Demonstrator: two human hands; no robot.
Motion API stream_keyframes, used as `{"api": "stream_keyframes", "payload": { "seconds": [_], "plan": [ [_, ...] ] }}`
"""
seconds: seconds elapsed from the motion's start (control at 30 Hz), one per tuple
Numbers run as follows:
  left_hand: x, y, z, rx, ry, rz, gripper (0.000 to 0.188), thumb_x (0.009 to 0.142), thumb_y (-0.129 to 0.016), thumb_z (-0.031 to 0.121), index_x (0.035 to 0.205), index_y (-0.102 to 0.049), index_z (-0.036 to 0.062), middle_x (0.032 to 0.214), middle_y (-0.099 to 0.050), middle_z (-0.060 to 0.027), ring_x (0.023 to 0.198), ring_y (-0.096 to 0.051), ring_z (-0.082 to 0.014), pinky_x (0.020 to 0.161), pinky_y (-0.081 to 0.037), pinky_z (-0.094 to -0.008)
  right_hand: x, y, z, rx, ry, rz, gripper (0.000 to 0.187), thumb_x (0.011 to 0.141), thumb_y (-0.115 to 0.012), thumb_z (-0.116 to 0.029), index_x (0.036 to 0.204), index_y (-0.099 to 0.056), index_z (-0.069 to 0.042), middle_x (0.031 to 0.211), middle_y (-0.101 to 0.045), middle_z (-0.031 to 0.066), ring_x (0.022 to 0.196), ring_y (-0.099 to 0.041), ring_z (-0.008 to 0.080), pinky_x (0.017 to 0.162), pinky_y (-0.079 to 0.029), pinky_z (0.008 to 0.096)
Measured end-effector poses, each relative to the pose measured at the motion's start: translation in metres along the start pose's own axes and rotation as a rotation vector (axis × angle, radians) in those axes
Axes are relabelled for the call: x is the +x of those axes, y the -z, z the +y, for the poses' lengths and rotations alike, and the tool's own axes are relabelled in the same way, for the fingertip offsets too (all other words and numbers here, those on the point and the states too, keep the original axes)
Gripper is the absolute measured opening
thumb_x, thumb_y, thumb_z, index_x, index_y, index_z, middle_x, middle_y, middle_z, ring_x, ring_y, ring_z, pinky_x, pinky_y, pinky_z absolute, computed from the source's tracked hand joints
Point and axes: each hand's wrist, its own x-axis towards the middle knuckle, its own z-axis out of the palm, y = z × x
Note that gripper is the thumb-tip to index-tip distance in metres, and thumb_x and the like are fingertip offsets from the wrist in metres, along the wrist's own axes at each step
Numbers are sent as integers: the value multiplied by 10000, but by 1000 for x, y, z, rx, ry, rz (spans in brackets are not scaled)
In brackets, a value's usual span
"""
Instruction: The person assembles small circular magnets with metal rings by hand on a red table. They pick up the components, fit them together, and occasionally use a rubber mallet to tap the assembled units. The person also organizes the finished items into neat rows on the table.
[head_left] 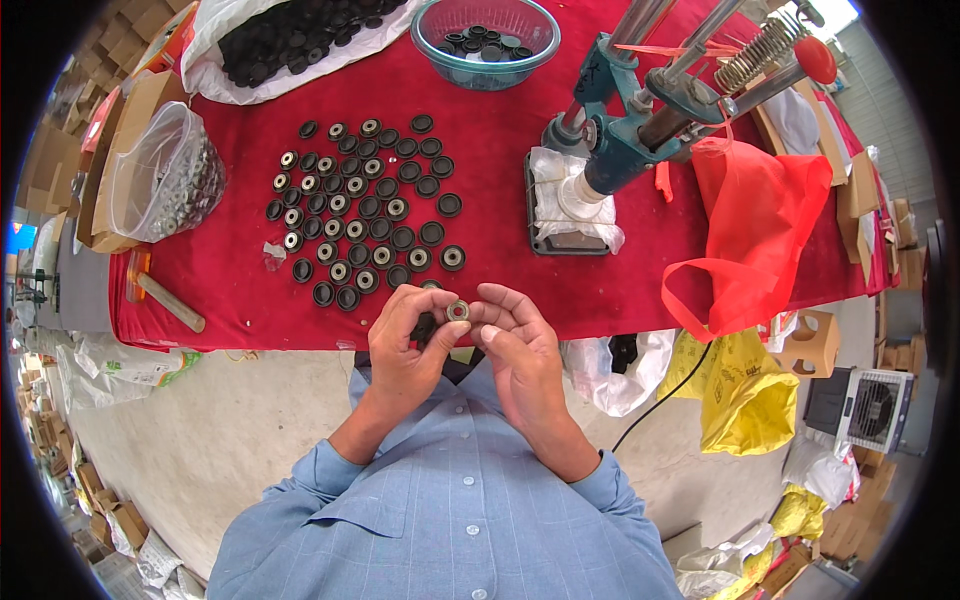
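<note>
Red cloth covers the bench (620, 290), which fills the top half of the picture, with a grey floor below it.

Both hands meet just under the bench's near edge, in the middle of the picture. The left hand (405, 345) and the right hand (520, 350) pinch one small ring (458, 311) between their fingertips. The left hand also seems to hide a dark cap (424, 327) under its fingers.

It looks like the ring is being checked or fitted to the cap. The next move would need a steady pinch and the ring kept level, so it sits straight.

The ring is round and flat, so it has no long side. Its hole faces up, toward the camera.

Just above the hands, many black caps (365, 210) lie in rows on the cloth, some with shiny rings inside. To the right stands a blue-green press (625, 140) with a red bag (755, 230) beside it. At the top sit a bowl (485, 40) of caps and a white bag (290, 45) of more caps. A clear bag (165, 175) of metal bits is at upper left.
</note>
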Motion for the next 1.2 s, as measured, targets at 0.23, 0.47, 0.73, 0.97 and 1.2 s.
{"api": "stream_keyframes", "payload": {
  "seconds": [0.23, 0.47, 0.73, 0.97, 1.2],
  "plan": [
    [1, 1, 0, -4, -8, 6, 291, 863, -824, -17, 1128, -708, 17, 955, -659, -52, 846, -650, -138, 774, -526, -285, 0, -3, 2, 25, 0, -34, 530, 955, -635, -11, 1467, -521, 58, 1304, -701, 157, 1190, -663, 173, 1051, -505, 312],
    [2, 1, -1, 10, -22, 23, 311, 825, -837, -47, 1103, -717, 24, 935, -675, -67, 796, -646, -151, 716, -536, -298, 0, -8, -1, 9, -18, -19, 517, 972, -661, -37, 1464, -530, 49, 1268, -705, 131, 1184, -659, 157, 1029, -503, 294],
    [-3, 3, -6, -145, 126, -153, 385, 859, -797, -51, 1215, -667, 19, 1047, -653, -59, 827, -612, -119, 737, -527, -290, 8, 6, 2, -228, 57, 10, 273, 997, -750, -117, 1209, -684, 41, 1076, -769, 75, 942, -712, 119, 840, -565, 248],
    [2, 3, -6, -690, 406, -283, 673, 920, -521, -107, 1558, -329, -11, 1363, -533, -159, 1135, -576, -140, 997, -516, -321, 2, 3, 1, -583, 298, 15, 155, 966, -760, -21, 1116, -732, 8, 1026, -784, 66, 908, -734, 119, 799, -587, 282],
    [-4, -1, -7, -508, 298, -391, 811, 818, -434, -149, 1607, -303, -15, 1484, -505, -192, 1375, -523, -258, 1180, -441, -423, 4, -8, 3, -883, 513, 1, 185, 880, -804, 4, 1049, -748, -44, 1036, -768, 87, 882, -745, 197, 808, -585, 323]
  ]
}}
